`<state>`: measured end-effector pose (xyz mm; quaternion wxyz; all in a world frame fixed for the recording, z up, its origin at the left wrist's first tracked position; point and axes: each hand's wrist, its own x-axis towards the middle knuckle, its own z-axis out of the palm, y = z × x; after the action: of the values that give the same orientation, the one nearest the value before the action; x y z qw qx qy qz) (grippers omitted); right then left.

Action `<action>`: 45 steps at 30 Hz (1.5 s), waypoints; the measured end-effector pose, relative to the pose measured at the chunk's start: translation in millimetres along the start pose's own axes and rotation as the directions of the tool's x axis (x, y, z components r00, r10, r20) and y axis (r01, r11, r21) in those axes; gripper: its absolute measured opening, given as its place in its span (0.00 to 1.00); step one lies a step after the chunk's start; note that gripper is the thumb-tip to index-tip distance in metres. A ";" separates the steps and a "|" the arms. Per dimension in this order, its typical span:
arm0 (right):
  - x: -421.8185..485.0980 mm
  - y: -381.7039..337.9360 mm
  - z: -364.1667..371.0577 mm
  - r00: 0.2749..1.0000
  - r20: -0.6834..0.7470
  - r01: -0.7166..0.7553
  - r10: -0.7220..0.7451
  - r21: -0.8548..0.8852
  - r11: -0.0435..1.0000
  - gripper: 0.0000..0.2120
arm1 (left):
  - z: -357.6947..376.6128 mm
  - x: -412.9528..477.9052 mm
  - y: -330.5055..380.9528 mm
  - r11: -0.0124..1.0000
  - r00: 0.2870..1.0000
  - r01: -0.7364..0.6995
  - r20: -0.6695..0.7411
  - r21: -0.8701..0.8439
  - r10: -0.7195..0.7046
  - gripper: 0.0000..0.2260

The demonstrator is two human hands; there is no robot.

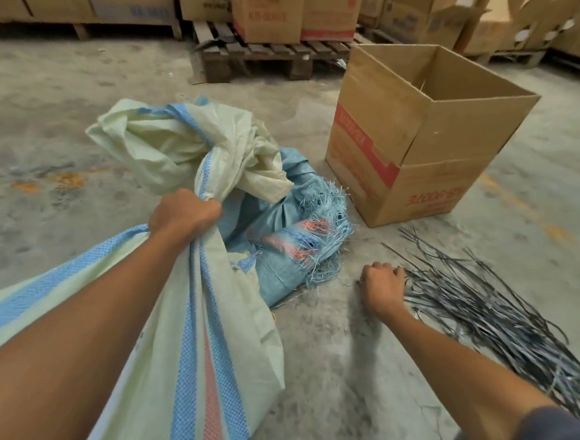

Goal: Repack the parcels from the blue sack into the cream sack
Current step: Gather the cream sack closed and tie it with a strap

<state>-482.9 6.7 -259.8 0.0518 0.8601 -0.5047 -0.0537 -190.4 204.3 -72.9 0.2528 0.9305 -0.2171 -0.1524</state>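
Note:
The cream sack (173, 331), woven with blue and red stripes, fills the lower left and bulges as if full. My left hand (183, 211) is clenched around its gathered neck, and the loose top flops up and away from me. Behind it the blue sack (284, 254) lies crumpled and flat on the floor, its frayed mouth facing right. My right hand (382, 283) rests on the floor to the right, fingers curled at the near end of a pile of black straps (494, 315). No parcels are visible.
An open cardboard box (423, 131) stands on the concrete floor beyond the straps. Wooden pallets (263, 55) stacked with cartons line the back. Bare floor lies to the left and between the sacks and straps.

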 end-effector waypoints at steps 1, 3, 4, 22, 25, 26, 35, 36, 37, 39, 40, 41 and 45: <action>0.1 0.5 -0.4 1.000 0.015 0.013 -0.013 -0.020 1.000 0.12 | 0.0 1.1 -1.5 1.000 1.000 0.004 0.010 -0.010 -0.003 0.24; 1.1 5.1 -0.6 0.999 0.042 0.035 -0.034 -0.028 0.999 0.12 | -1.3 1.6 -3.3 0.999 1.000 0.008 0.025 -0.033 -0.007 0.24; 1.9 8.1 -0.3 0.998 0.051 0.042 -0.041 -0.016 0.999 0.12 | -2.5 1.1 -3.8 0.999 0.999 0.006 0.033 -0.045 -0.005 0.24; -11.9 23.0 1.5 0.990 -0.090 0.124 -0.111 0.157 0.980 0.07 | 0.3 7.1 -10.1 0.995 0.998 -0.019 0.051 -0.100 0.024 0.26; -9.5 8.7 -23.8 0.960 -0.260 0.191 -0.104 0.334 0.923 0.04 | -0.4 8.8 -12.9 0.975 0.996 0.040 0.092 -0.217 -0.020 0.24; -5.5 -0.4 -41.6 0.945 -0.303 0.236 -0.120 0.383 0.893 0.03 | -2.6 8.3 -13.9 0.962 0.994 0.057 0.108 -0.267 -0.028 0.21; 27.7 -102.4 -244.7 0.901 -0.007 0.119 -0.434 0.965 0.232 0.04 | -35.5 4.5 -23.6 0.619 0.968 0.215 0.247 -0.755 -0.034 0.09; 30.2 -116.6 -264.2 0.880 0.001 0.129 -0.475 0.962 0.241 0.04 | -44.9 4.4 -26.9 0.580 0.971 0.209 0.239 -0.788 -0.026 0.10; 32.3 -130.3 -279.6 0.860 0.007 0.147 -0.511 0.954 0.261 0.05 | -52.1 3.4 -31.1 0.538 0.972 0.210 0.231 -0.816 -0.029 0.11; 36.5 -159.5 -308.6 0.814 0.000 0.236 -0.581 0.914 0.331 0.06 | -64.3 1.4 -40.1 0.422 0.972 0.223 0.231 -0.879 -0.034 0.13; 38.3 -173.9 -320.6 0.787 0.002 0.296 -0.617 0.876 0.380 0.05 | -67.5 0.6 -45.6 0.367 0.973 0.227 0.227 -0.902 -0.044 0.14; 38.3 -195.1 -337.8 0.747 0.013 0.364 -0.665 0.830 0.424 0.05 | -76.5 -1.0 -53.3 0.328 0.976 0.216 0.204 -0.920 -0.070 0.15; 30.6 -256.5 -381.8 0.644 0.122 0.506 -0.755 0.673 0.540 0.06 | -99.7 -11.1 -77.3 0.225 0.974 0.202 0.172 -0.953 -0.148 0.18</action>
<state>-191.7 117.7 79.9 -0.3416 0.9254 -0.1399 -0.0862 -135.4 310.1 -30.1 0.7457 0.5940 0.0220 -0.3010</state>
